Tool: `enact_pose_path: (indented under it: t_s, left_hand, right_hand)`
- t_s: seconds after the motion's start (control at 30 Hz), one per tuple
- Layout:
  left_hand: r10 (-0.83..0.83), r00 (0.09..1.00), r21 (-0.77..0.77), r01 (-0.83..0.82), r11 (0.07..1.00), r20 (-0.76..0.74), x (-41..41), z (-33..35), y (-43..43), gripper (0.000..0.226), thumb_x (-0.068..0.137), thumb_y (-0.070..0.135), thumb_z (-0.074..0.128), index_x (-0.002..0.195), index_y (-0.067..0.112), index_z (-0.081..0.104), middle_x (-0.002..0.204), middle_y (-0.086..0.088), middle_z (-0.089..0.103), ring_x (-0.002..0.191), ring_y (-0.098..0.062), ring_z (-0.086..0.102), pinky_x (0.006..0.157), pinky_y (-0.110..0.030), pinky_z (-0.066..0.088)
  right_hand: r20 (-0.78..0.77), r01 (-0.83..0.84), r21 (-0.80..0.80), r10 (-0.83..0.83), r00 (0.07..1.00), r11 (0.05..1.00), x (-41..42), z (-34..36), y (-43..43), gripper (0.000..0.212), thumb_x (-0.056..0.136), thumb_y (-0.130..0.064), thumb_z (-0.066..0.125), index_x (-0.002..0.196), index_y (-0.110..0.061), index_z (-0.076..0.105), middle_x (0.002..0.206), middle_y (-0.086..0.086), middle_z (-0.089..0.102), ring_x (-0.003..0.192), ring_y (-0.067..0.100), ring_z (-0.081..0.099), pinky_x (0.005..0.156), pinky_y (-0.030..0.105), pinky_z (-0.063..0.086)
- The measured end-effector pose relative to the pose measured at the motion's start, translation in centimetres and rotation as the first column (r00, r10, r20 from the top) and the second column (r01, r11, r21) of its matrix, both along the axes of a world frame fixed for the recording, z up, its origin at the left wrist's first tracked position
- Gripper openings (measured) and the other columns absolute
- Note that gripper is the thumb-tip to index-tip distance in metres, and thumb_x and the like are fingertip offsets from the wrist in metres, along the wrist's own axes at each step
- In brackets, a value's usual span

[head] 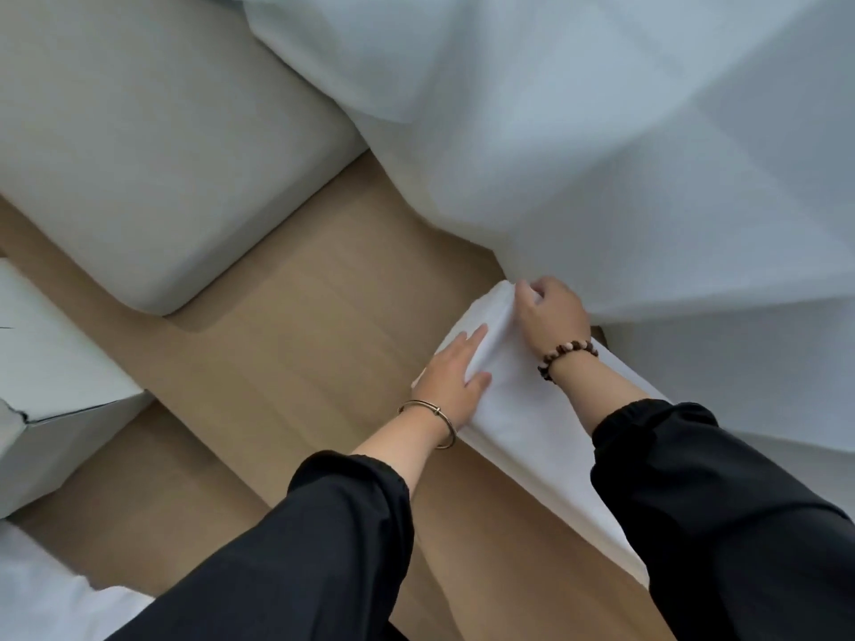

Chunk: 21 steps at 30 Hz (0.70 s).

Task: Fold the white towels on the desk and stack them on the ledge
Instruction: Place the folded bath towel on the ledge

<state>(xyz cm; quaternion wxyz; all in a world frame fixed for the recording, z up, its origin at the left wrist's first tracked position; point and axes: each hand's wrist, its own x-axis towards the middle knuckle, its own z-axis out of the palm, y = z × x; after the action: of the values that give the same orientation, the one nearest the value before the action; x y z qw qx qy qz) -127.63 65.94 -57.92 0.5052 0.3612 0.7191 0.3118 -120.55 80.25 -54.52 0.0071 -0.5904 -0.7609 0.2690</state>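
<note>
A: What fills most of the view?

B: A pale sheer curtain (601, 131) hangs across the top and right. A big grey cushion (139, 155) with rounded corners sits at the upper left. Between them runs a tan wooden surface (300, 316).

A: Is that the desk or the ledge?

B: I cannot tell.

A: And the arms?

B: Both come in from the bottom edge. The left sleeve (300, 548) and the right sleeve (717, 501) are black and gathered at the cuff.

A: Where is the towel?

B: The white towel (523, 409) lies on the wood as a long folded strip. Its far end touches the foot of the curtain. Its near end passes under the right sleeve.

A: What are the hands doing?

B: The left hand (455, 381) lies flat on the strip's left edge. Its fingers are straight and close together, pressing down. The right hand (550, 312) is at the far end, with fingers curled and pinching a raised fold of the cloth.

A: Anything on the wrists?

B: A thin metal bangle (432, 421) sits on the left wrist, and a beaded bracelet (566, 356) of dark and pale beads sits on the right.
</note>
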Motion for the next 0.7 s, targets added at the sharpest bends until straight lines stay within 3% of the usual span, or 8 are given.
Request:
enact_pose_path:
  t_s: [0.03, 0.1, 0.17, 0.27, 0.4, 0.57, 0.7]
  left_hand:
    - [-0.010, 1.000, 0.011, 0.009, 1.000, 0.012, -0.1, -0.2, 0.1, 0.060, 0.097, 0.027, 0.048, 0.149, 0.036, 0.019, 0.157, 0.002, 0.018, 0.144, -0.015, 0.016, 0.117, -0.039, 0.018]
    - [0.021, 0.994, 0.047, -0.026, 0.999, 0.111, -0.4, -0.6, 0.1, 0.056, 0.099, 0.029, 0.046, 0.149, 0.032, 0.021, 0.156, 0.004, 0.020, 0.143, -0.010, 0.017, 0.117, -0.029, 0.015]
    - [0.135, 0.941, 0.018, -0.148, 0.989, 0.309, -0.6, -0.8, -0.2, 0.050, 0.101, 0.032, 0.038, 0.149, 0.026, 0.024, 0.154, 0.008, 0.024, 0.136, 0.001, 0.020, 0.108, -0.011, 0.014]
    - [0.311, 0.811, -0.120, -0.291, 0.949, 0.495, -1.1, -1.2, -0.2, 0.047, 0.103, 0.037, 0.024, 0.147, 0.021, 0.029, 0.149, 0.009, 0.035, 0.131, 0.002, 0.030, 0.105, -0.010, 0.017]
    - [0.345, 0.775, -0.151, -0.314, 0.937, 0.529, -1.5, -2.0, 0.3, 0.048, 0.104, 0.034, 0.020, 0.143, 0.015, 0.038, 0.146, 0.004, 0.041, 0.135, -0.005, 0.034, 0.105, -0.011, 0.018]
    - [0.301, 0.796, -0.161, -0.254, 0.954, 0.525, -1.8, -2.4, 0.6, 0.049, 0.104, 0.039, 0.017, 0.138, 0.023, 0.047, 0.147, 0.008, 0.039, 0.135, -0.004, 0.032, 0.096, -0.004, 0.016]
    - [0.298, 0.777, -0.176, -0.240, 0.955, 0.555, -1.7, -2.3, 0.6, 0.049, 0.104, 0.039, 0.017, 0.140, 0.019, 0.044, 0.148, 0.006, 0.037, 0.125, 0.003, 0.031, 0.081, 0.010, 0.020]
  right_hand:
    - [0.017, 0.031, 0.032, -0.032, 0.999, 0.999, -0.2, -0.4, 0.2, 0.033, 0.092, -0.037, 0.040, 0.072, -0.013, 0.052, 0.076, 0.006, 0.058, 0.072, 0.026, 0.054, 0.056, 0.030, 0.035]
    - [0.034, 0.063, 0.103, -0.067, 0.997, 0.993, -0.1, -1.0, 0.0, 0.038, 0.091, -0.035, 0.037, 0.058, -0.017, 0.035, 0.058, 0.000, 0.042, 0.055, 0.020, 0.040, 0.048, 0.028, 0.023]
    - [0.042, 0.055, 0.146, -0.062, 0.997, 0.988, 0.1, -1.5, -0.3, 0.038, 0.087, -0.037, 0.031, 0.055, -0.017, 0.029, 0.054, 0.000, 0.035, 0.050, 0.015, 0.033, 0.047, 0.028, 0.019]
    - [0.075, 0.044, 0.158, -0.056, 0.996, 0.986, 0.1, -2.4, 0.0, 0.039, 0.086, -0.038, 0.027, 0.054, -0.015, 0.030, 0.053, 0.002, 0.037, 0.048, 0.015, 0.032, 0.046, 0.027, 0.019]
    - [0.110, 0.089, 0.179, -0.110, 0.988, 0.980, 0.2, -3.5, 0.8, 0.048, 0.096, -0.028, 0.031, 0.050, -0.013, 0.029, 0.049, 0.004, 0.034, 0.045, 0.019, 0.028, 0.046, 0.028, 0.017]
    - [0.117, 0.154, 0.197, -0.179, 0.977, 0.968, 0.5, -3.5, 1.4, 0.056, 0.099, -0.023, 0.033, 0.044, -0.010, 0.032, 0.044, 0.004, 0.034, 0.042, 0.018, 0.028, 0.045, 0.027, 0.017]
    - [0.102, 0.154, 0.245, -0.184, 0.978, 0.957, 0.4, -3.2, 1.3, 0.054, 0.094, -0.026, 0.029, 0.043, -0.011, 0.030, 0.042, 0.003, 0.033, 0.041, 0.017, 0.026, 0.045, 0.026, 0.016]
